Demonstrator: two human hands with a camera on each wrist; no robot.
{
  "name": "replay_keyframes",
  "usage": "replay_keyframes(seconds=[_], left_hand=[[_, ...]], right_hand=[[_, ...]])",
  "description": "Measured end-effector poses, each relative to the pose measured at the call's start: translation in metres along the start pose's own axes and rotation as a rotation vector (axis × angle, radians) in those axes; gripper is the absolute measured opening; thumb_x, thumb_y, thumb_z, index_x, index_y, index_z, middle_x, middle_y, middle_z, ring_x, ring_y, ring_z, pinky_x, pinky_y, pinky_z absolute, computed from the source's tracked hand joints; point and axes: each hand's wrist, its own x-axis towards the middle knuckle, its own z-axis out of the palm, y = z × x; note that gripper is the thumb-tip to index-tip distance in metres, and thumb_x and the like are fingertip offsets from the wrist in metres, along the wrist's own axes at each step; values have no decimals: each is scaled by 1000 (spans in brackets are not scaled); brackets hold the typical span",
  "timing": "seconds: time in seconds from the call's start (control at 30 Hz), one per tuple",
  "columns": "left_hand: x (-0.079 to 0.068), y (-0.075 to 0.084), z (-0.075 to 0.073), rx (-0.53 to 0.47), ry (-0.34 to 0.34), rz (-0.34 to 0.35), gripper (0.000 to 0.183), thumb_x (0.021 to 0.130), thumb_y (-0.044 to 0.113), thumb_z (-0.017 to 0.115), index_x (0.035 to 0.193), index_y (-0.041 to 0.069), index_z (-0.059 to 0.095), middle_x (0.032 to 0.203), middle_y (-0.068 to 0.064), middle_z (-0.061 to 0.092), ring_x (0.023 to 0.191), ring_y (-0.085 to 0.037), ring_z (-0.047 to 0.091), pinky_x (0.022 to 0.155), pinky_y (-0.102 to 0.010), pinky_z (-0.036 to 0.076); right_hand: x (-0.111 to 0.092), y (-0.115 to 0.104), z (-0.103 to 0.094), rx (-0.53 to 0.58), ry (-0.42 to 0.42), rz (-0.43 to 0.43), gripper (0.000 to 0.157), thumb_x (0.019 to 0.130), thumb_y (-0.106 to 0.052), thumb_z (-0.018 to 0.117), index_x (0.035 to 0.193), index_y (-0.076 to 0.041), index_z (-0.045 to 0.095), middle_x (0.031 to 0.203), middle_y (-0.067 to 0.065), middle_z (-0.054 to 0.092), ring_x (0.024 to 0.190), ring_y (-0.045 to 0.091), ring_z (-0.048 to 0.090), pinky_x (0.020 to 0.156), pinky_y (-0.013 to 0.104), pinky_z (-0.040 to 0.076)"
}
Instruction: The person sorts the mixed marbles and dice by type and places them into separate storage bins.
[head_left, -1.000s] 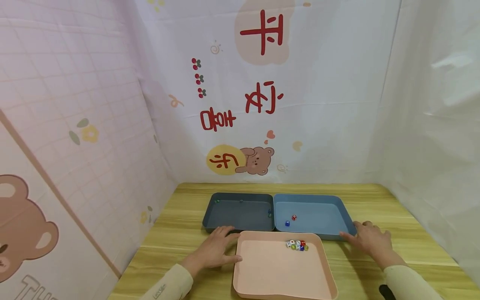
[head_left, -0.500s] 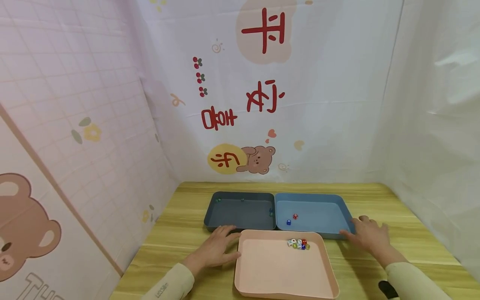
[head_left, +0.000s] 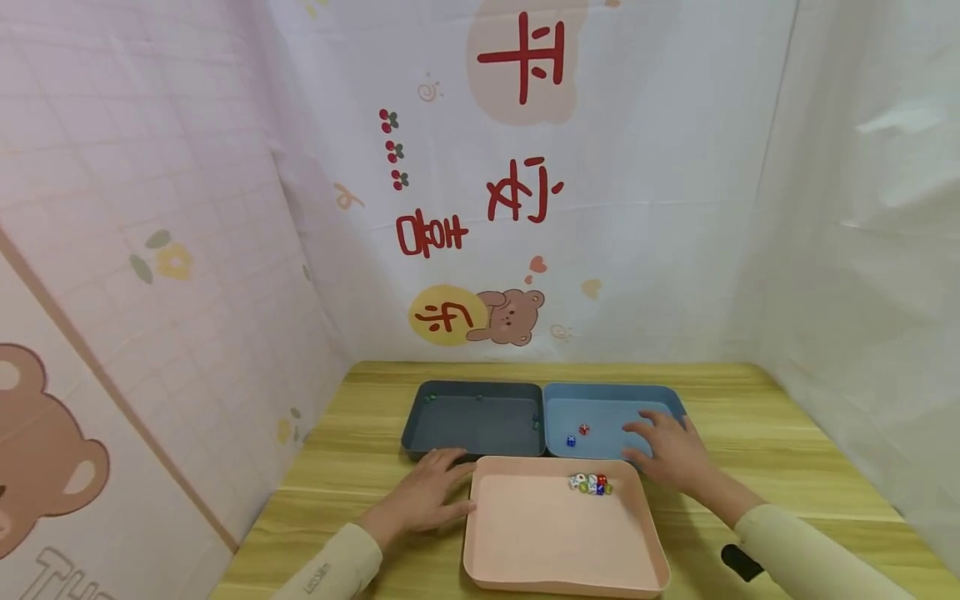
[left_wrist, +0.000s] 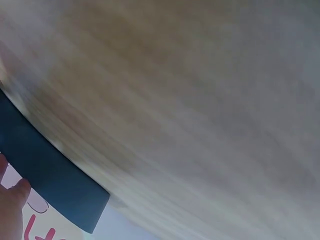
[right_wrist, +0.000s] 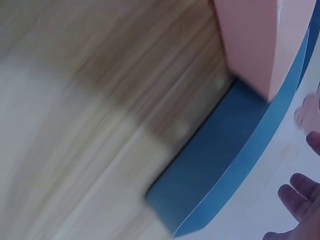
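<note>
My left hand (head_left: 423,493) lies at the left edge of the pink tray (head_left: 555,550), fingers loosely spread and thumb by its rim. In the left wrist view, part of that hand (left_wrist: 11,205) shows beside the dark tray's wall (left_wrist: 55,175). Over the front right part of the blue tray (head_left: 615,398) hovers my right hand (head_left: 667,450), its fingers apart and holding nothing. A blue die (head_left: 571,441) and a red die (head_left: 584,430) lie in that tray. Several mixed dice (head_left: 590,484) sit bunched at the pink tray's back right.
The dark tray (head_left: 472,425) stands against the blue tray's left side, with a few small green dice (head_left: 430,398) in it. Wood-grain tabletop (head_left: 780,458) lies around the trays. A printed white cloth (head_left: 660,208) hangs behind. Near the right sleeve is a small black object (head_left: 741,562).
My right hand has moved left from beside the blue tray's right front corner to above that tray. The left hand stays at the pink tray's edge, and the dice have not moved.
</note>
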Motion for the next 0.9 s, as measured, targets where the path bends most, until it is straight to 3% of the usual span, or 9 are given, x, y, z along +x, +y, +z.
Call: replay_keyframes(seconds=[0.3, 0.67, 0.9], left_hand=[[-2, -3, -2, 26, 4, -1, 60, 99, 50, 54, 147, 14, 48, 148, -16, 42, 137, -34, 38, 113, -58, 27], [2, -3, 0, 14, -17, -10, 61, 99, 51, 53, 148, 14, 47, 150, -15, 40, 139, -32, 36, 115, -57, 25], [3, -3, 2, 4, -25, -19, 62, 99, 52, 53, 148, 15, 46, 151, -15, 39, 140, -32, 34, 116, -56, 22]], right_hand=[[5, -29, 17, 90, 10, -120, 23, 88, -26, 76, 110, -20, 72, 132, 22, 56, 121, 44, 53, 97, 77, 30], [-14, -17, 36, 44, 4, -121, 18, 78, -28, 83, 92, -19, 76, 131, 21, 57, 126, 46, 46, 99, 79, 22], [-19, -16, 42, -29, -25, -89, 12, 78, -33, 84, 79, -29, 72, 132, 20, 58, 130, 46, 44, 100, 80, 20]])
